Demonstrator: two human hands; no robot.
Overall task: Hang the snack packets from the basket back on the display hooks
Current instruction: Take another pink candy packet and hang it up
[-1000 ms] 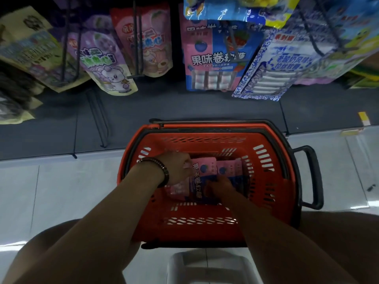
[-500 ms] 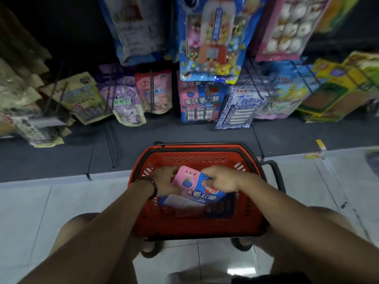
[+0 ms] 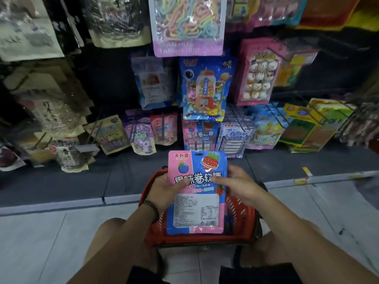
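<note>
Left hand [image 3: 164, 188] and right hand [image 3: 240, 185] each pinch the pink-blue packet [image 3: 198, 167] (printed 果味卷软糖); red basket [image 3: 242, 214] beneath.

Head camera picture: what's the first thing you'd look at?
The pink and blue snack packet in the middle jumps out, held up by the left hand and right hand above the red basket. Just beyond it hang matching packets, and a bag of pastel candy ropes hangs at the very top.
</note>
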